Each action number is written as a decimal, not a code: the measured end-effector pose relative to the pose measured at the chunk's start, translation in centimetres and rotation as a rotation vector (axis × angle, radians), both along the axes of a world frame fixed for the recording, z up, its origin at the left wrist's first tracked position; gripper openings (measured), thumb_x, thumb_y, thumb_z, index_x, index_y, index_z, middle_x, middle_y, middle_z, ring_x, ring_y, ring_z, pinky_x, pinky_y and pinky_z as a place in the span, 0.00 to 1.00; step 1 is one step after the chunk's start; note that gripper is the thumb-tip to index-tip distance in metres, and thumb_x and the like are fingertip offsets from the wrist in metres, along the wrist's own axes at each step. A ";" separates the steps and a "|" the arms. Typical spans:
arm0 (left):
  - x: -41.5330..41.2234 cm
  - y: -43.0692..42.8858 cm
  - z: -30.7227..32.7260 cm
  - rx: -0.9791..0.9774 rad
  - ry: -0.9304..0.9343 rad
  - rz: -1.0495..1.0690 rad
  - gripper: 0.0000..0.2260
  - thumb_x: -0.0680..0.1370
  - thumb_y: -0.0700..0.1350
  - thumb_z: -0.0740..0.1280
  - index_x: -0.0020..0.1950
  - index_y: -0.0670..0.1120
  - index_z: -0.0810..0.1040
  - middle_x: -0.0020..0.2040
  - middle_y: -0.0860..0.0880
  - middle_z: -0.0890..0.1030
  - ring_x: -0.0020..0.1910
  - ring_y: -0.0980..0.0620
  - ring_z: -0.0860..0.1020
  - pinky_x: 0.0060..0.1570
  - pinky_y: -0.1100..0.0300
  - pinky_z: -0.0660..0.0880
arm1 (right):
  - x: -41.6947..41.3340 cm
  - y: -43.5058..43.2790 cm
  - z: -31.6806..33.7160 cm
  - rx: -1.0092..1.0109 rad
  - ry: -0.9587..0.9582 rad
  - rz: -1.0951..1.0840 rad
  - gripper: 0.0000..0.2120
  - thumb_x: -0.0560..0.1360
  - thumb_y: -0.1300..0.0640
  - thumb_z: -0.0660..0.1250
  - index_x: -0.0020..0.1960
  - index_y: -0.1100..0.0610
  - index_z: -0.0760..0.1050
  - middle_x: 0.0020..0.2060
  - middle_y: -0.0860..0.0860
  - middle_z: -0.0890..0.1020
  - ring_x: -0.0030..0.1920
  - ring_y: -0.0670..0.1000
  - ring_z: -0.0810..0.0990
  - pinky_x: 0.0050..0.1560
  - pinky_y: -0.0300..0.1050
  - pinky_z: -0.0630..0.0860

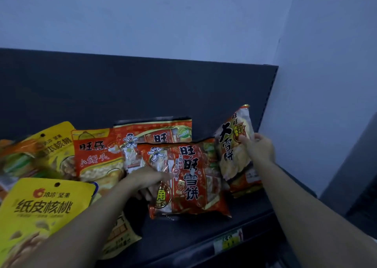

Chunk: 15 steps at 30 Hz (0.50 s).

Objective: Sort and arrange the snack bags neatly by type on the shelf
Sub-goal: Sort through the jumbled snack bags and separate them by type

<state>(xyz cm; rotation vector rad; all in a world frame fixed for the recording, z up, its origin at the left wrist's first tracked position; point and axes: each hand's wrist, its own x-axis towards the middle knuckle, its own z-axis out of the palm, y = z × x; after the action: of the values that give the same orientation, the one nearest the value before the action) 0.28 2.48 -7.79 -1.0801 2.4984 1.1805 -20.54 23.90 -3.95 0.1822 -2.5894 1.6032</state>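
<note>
A big red rice-cracker bag (pixel 193 178) lies on the dark shelf (pixel 204 237) in the middle. My left hand (pixel 149 181) grips its left edge, thumb on top. My right hand (pixel 259 147) holds a tall white-and-orange cracker bag (pixel 232 145) upright at the shelf's right end, fingers round its right edge. Behind stands another red bag (pixel 161 133). An orange-red bun-snack bag (pixel 98 155) leans left of it. Two yellow walnut bags sit at the left, one near (pixel 40 212) and one further back (pixel 55 145).
The shelf's dark back panel (pixel 142 92) rises behind the bags, and a pale wall (pixel 316 84) closes the right side. A green-and-white price label (pixel 228 241) is on the shelf's front rail. More packets (pixel 14 161) crowd the far left.
</note>
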 end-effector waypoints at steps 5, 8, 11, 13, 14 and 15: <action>-0.8 0.1 0.5 0.001 -0.034 0.019 0.25 0.76 0.63 0.65 0.39 0.40 0.77 0.29 0.45 0.83 0.40 0.43 0.84 0.50 0.48 0.80 | -2.4 -0.4 0.2 0.596 -0.065 0.073 0.27 0.68 0.37 0.64 0.61 0.52 0.70 0.57 0.57 0.75 0.59 0.60 0.74 0.56 0.53 0.72; -0.9 -0.3 0.3 0.016 -0.041 0.012 0.25 0.76 0.63 0.66 0.43 0.39 0.77 0.31 0.45 0.83 0.39 0.42 0.83 0.45 0.50 0.81 | -3.1 -0.1 -0.2 0.784 0.041 0.019 0.22 0.72 0.46 0.65 0.62 0.55 0.70 0.59 0.59 0.75 0.61 0.60 0.75 0.57 0.53 0.73; -0.7 -0.4 0.2 0.023 -0.032 0.011 0.27 0.75 0.63 0.67 0.43 0.37 0.78 0.31 0.44 0.83 0.38 0.42 0.83 0.44 0.49 0.82 | -2.9 -0.2 -2.0 0.801 0.192 -0.030 0.19 0.76 0.54 0.64 0.64 0.58 0.69 0.59 0.60 0.76 0.59 0.61 0.76 0.57 0.54 0.73; -0.6 -0.3 0.1 0.003 -0.030 0.012 0.27 0.75 0.63 0.67 0.44 0.36 0.79 0.33 0.43 0.84 0.38 0.42 0.84 0.43 0.49 0.82 | -2.4 -0.8 -4.0 0.826 0.187 0.024 0.27 0.76 0.49 0.63 0.72 0.59 0.62 0.68 0.62 0.69 0.69 0.62 0.67 0.66 0.58 0.66; -0.6 -0.3 0.1 -0.003 -0.023 0.019 0.28 0.74 0.63 0.67 0.47 0.36 0.79 0.36 0.42 0.84 0.40 0.41 0.84 0.42 0.49 0.82 | -2.1 -1.1 -4.9 0.873 0.162 0.056 0.33 0.77 0.43 0.61 0.75 0.59 0.57 0.73 0.63 0.62 0.73 0.62 0.60 0.70 0.60 0.60; -0.5 -0.4 0.1 -0.003 -0.015 0.028 0.28 0.74 0.63 0.68 0.51 0.37 0.79 0.39 0.42 0.84 0.41 0.41 0.84 0.41 0.49 0.82 | -1.9 -1.6 -5.4 0.922 0.122 0.097 0.39 0.77 0.38 0.59 0.77 0.59 0.52 0.76 0.63 0.56 0.76 0.62 0.54 0.73 0.61 0.55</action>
<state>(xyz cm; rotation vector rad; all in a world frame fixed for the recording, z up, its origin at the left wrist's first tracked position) -0.20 2.13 -7.70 -1.1241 2.4828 1.1718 -22.41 22.35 -9.40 0.4414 -3.0181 0.2777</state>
